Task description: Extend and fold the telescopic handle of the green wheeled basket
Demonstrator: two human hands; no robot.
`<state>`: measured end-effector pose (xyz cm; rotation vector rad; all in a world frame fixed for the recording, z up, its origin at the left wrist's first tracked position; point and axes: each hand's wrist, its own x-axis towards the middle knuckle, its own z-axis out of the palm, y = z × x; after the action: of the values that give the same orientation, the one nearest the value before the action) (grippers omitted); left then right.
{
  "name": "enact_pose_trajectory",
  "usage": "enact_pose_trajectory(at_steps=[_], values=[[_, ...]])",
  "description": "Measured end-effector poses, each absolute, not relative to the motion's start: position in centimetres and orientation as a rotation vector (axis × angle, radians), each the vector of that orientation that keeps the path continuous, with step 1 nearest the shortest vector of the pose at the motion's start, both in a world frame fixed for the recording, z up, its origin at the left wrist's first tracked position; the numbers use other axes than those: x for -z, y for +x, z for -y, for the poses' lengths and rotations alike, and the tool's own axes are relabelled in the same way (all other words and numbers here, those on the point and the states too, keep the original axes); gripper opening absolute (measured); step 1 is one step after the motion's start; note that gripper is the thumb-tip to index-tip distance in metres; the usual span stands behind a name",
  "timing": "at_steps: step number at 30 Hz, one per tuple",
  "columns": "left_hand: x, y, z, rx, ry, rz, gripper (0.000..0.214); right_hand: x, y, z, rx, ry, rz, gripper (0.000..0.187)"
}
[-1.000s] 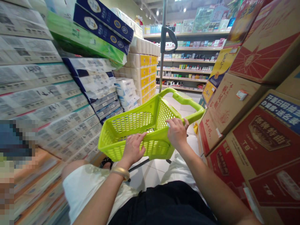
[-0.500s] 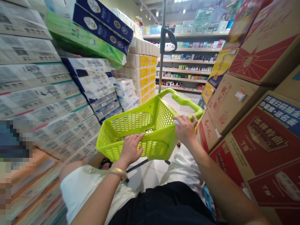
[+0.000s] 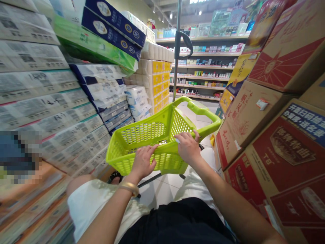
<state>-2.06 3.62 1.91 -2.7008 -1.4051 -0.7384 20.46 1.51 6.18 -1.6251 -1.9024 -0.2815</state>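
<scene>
I have the lime-green plastic basket [image 3: 175,163] in the middle of my view, upright between the white-clothed legs [image 3: 88,200], above pale floor tiles [image 3: 162,191]. Its walls are pierced with rows of rounded slots, its rim is smooth, and a thick looped handle [image 3: 199,109] stands out at its far right end. A dark bar [image 3: 150,180] shows beneath it. My left hand [image 3: 143,161] lies across the near rim, fingers together, thumb apart along the outer wall; my right hand [image 3: 188,148] bends over the same rim nearer the handle, one finger raised. I cannot tell whether either one squeezes. Packs [image 3: 61,98] rise at left, cartons [image 3: 254,112] at right.
</scene>
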Motion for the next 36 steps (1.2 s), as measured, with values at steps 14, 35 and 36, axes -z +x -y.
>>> enact_pose_trajectory(at_steps=[14,35,36], values=[[-1.9,-1.6,-3.3,0.741,-2.678,1.453,0.057,-5.2,17.2,-1.6,0.289,-1.635,1.956,0.029],[-3.1,-1.4,-4.2,0.667,-2.613,1.591,0.052,-8.6,23.8,-1.7,0.444,-1.741,1.749,0.032],[-3.3,-0.6,-4.0,0.680,-2.534,1.633,0.055,-8.5,23.4,-1.6,0.441,-1.739,1.752,0.032]])
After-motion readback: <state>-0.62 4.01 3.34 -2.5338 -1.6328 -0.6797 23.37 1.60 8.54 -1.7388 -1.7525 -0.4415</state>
